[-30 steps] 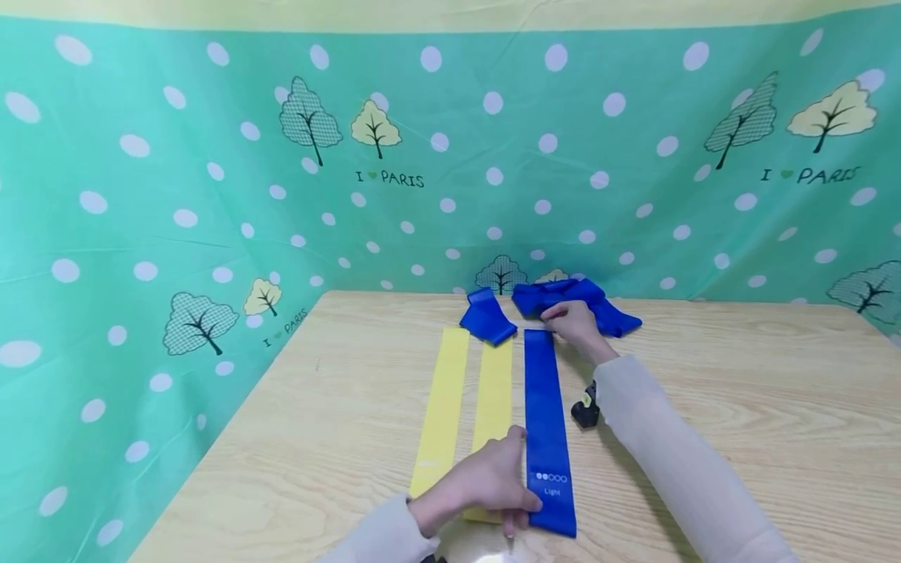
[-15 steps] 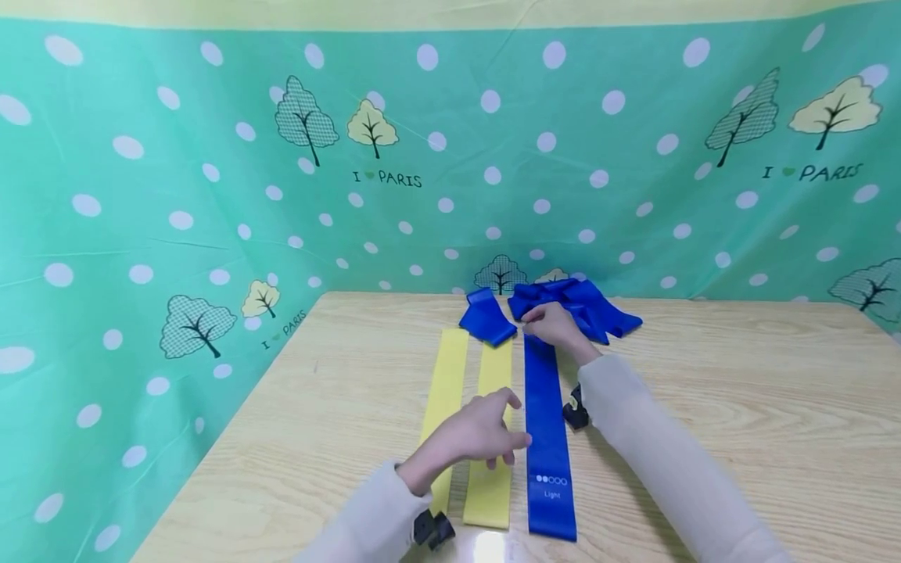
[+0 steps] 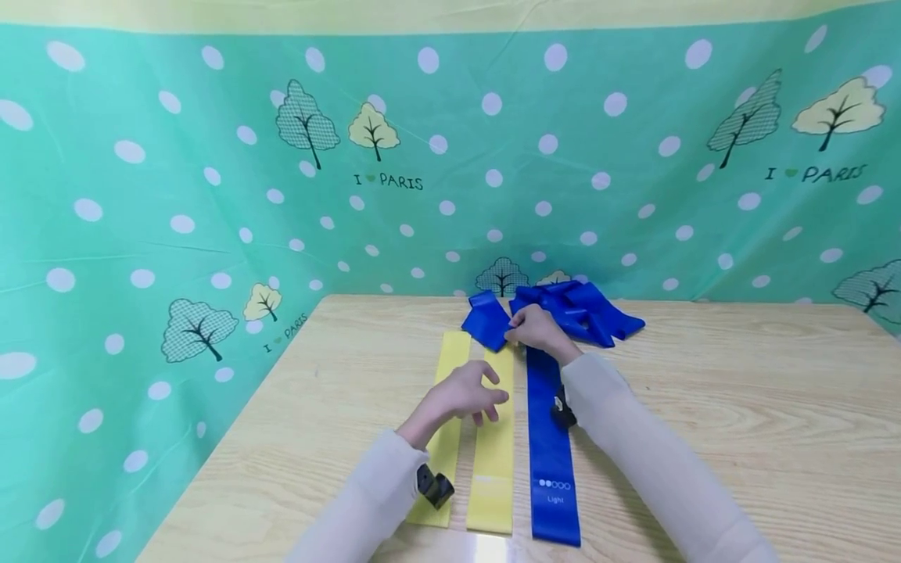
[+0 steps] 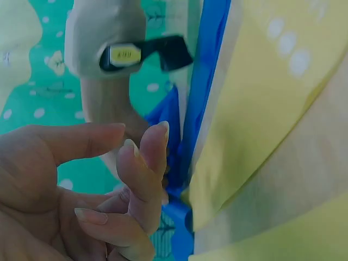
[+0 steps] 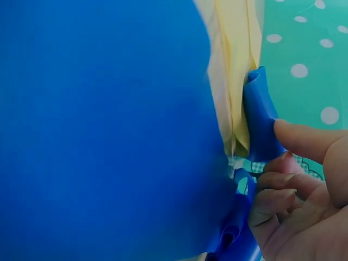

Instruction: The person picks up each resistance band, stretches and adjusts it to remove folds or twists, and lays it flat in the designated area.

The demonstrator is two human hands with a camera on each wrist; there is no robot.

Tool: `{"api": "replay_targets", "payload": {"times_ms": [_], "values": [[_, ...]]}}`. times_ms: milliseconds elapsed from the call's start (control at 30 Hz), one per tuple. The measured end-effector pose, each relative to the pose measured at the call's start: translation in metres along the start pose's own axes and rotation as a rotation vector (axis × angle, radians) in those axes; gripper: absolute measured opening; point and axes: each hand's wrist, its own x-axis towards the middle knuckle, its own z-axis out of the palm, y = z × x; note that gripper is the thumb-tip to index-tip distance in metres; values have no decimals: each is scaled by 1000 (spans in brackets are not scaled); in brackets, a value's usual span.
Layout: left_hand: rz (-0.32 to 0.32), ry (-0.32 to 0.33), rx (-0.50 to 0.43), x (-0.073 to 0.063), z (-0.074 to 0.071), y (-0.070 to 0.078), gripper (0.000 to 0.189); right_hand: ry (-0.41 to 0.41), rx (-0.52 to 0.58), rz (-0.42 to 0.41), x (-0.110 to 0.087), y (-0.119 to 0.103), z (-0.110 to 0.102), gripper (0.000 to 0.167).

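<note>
In the head view, two flat yellow resistance bands, the left one (image 3: 445, 461) and the middle one (image 3: 491, 469), lie beside a blue resistance band (image 3: 552, 446) printed "Light". My right hand (image 3: 536, 328) is at the far end of the bands and pinches the edge of a small folded blue band (image 3: 486, 320). Close up in the right wrist view, thumb and fingertips meet at that folded band (image 5: 261, 114). My left hand (image 3: 468, 391) hovers over the yellow bands, its fingers loosely bent and holding nothing; the left wrist view shows this hand (image 4: 103, 190) too.
A crumpled heap of blue bands (image 3: 584, 309) lies at the table's back edge, just behind my right hand. Behind the wooden table (image 3: 739, 407) hangs a green dotted cloth (image 3: 450, 164), which also runs along the left side.
My right hand has moved left from the blue heap to the small folded blue band. My left hand has let go of the blue band's near end and moved up and left over the yellow bands.
</note>
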Motion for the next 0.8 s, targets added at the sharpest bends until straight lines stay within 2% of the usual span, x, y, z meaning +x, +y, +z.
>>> {"api": "replay_targets", "payload": {"times_ms": [133, 267, 400, 600, 800], "values": [[-17, 43, 15, 9, -11, 2, 36, 45, 24, -60, -1, -3, -3, 16], [-24, 108, -38, 19, -17, 0, 29, 94, 76, -149, -3, -8, -8, 14], [-8, 178, -170, 30, -19, -5, 20, 135, 110, -190, -3, -12, -13, 20], [29, 265, -333, 46, -18, -9, 27, 153, 113, -180, -4, -15, -17, 24], [106, 464, -537, 61, -14, -4, 25, 200, 111, -235, -6, -21, -22, 25]]}}
